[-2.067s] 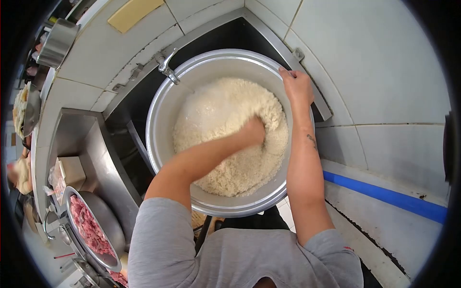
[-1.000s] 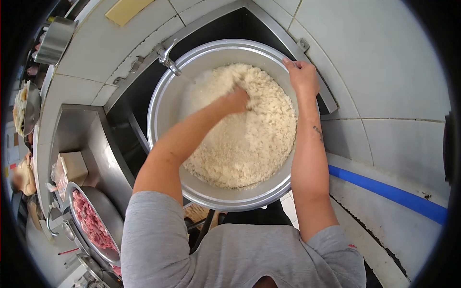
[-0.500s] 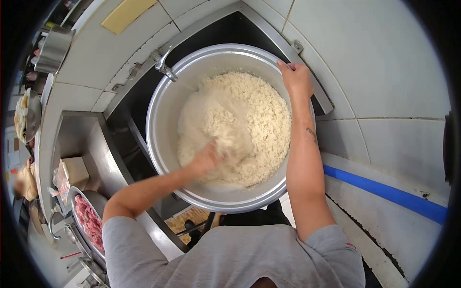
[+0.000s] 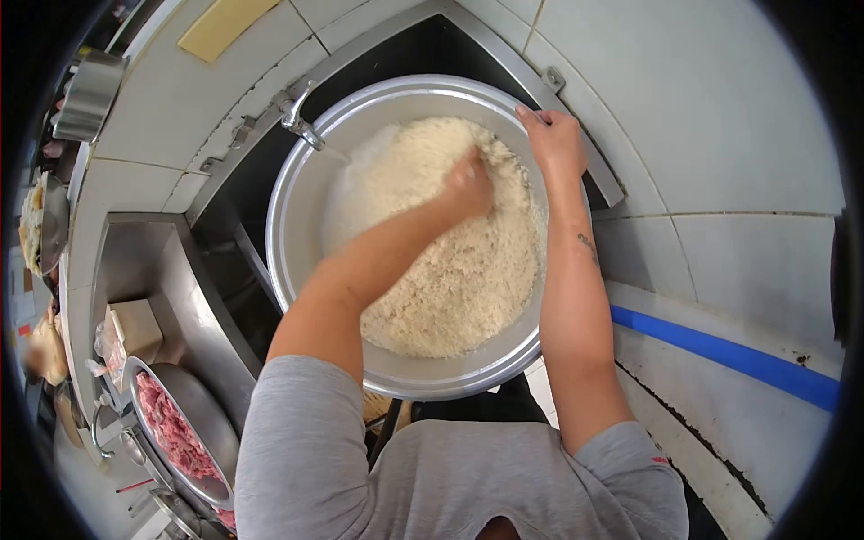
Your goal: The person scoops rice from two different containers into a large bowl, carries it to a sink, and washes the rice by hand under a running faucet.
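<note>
A large metal pot (image 4: 297, 270) holds wet white rice (image 4: 450, 306) with cloudy water along its left side. My left hand (image 4: 470, 187) is down in the rice in the upper middle of the pot, smeared by motion, its fingers partly buried. On the upper right, my right hand (image 4: 555, 144) grips the pot's rim, thumb over the edge. A tap (image 4: 301, 121) juts over the upper left rim, with a thin stream of water running into the pot.
The pot sits over a dark sink with a steel edge (image 4: 504, 49). To the left are a steel basin (image 4: 171, 279), a white block (image 4: 135, 331) and a metal bowl of raw meat (image 4: 171, 423). A blue pipe (image 4: 720, 351) runs along the right wall.
My left hand has swept through the rice from the lower left to the upper right, and the rice has shifted with it. My right hand stays on the rim.
</note>
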{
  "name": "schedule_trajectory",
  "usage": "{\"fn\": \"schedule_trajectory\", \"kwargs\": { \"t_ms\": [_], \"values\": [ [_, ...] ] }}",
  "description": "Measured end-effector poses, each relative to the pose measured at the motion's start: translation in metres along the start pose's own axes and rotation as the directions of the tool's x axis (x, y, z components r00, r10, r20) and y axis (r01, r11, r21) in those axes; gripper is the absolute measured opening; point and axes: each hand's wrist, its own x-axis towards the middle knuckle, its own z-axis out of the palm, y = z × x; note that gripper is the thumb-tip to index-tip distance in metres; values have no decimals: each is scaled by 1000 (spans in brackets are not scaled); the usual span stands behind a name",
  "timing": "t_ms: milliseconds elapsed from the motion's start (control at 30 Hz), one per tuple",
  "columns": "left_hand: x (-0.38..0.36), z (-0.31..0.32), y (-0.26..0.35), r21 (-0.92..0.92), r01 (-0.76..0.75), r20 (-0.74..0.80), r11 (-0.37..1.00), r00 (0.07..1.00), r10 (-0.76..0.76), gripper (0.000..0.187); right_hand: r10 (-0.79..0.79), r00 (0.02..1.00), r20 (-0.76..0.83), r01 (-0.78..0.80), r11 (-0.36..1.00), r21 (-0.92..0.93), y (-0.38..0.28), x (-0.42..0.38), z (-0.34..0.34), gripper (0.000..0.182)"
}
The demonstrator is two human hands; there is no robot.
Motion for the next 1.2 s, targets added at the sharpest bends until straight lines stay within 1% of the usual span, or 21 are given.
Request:
{"fn": "schedule_trajectory", "kwargs": {
  "t_ms": [33,100,133,167,200,267,333,367,433,467,533,600,700,767,833,900,967,1033,1067,1133,1200],
  "values": [
    [4,-10,-26,-195,96,261,976,965,-42,37,-2,1000,8,2,1000,4,-2,-2,-2,50],
    [-10,-14,-68,-375,453,447,809,853,-270,58,-6,1000,16,5,1000,11,-3,-3,-2,48],
    [-21,-13,-86,-403,547,564,734,779,-272,65,-5,1000,16,5,1000,12,-3,-2,-2,48],
    [-35,0,-100,-423,548,596,721,768,-234,71,-8,1000,15,7,1000,13,-3,-2,-3,48],
    [-55,50,-105,-515,542,581,664,790,-194,70,-7,1000,25,7,1000,11,-4,-2,-3,48],
    [-99,65,-101,-693,634,617,342,768,-172,71,-5,999,46,5,1000,8,-5,-2,-5,49],
    [-153,35,-60,-750,656,627,85,746,-223,75,-10,1000,27,9,1000,16,-5,-2,-3,49],
    [-169,43,-36,-774,625,581,105,766,-274,76,-8,1000,17,8,1000,15,-3,-2,-3,49],
    [-172,12,1,-813,512,483,277,859,-168,79,-4,1000,2,4,1000,-14,-5,-3,-3,49],
    [-177,1,19,-839,355,333,412,934,-127,81,-2,1000,-5,2,1000,-30,-6,-4,-3,49],
    [-174,-27,42,-823,203,212,530,976,-44,84,9,1000,11,-9,999,-35,-9,-6,-6,49],
    [-158,-67,44,-815,230,270,531,963,-3,88,14,1000,11,-14,999,-46,-13,-8,-7,50],
    [-111,-10,37,-869,48,164,492,967,196,94,17,1000,0,-17,997,-72,-17,-11,-10,51],
    [-78,14,22,-774,-46,91,632,979,182,92,21,1000,9,-20,996,-85,-18,-12,-11,52],
    [-50,33,-6,-758,-40,107,651,977,184,83,-3,1000,7,4,996,-88,-18,-12,-12,53],
    [-34,62,-21,-326,-46,162,944,981,103,51,-18,1000,23,20,996,-89,-15,-12,-11,54],
    [-33,32,-55,-164,-122,376,979,910,176,43,-22,998,51,26,996,-80,-12,-9,-10,55],
    [-44,47,-85,-377,114,450,919,890,74,40,-22,998,55,25,998,-64,-11,-9,-11,55],
    [-70,44,-97,-557,69,252,827,964,89,45,-23,998,57,26,998,-56,-10,-8,-11,55],
    [-120,58,-107,-660,222,383,718,921,67,57,-34,999,42,36,999,-41,-7,-6,-8,54],
    [-156,72,-95,-649,522,660,554,749,66,59,-40,998,46,41,999,-18,-6,-4,-9,53]
  ]
}}
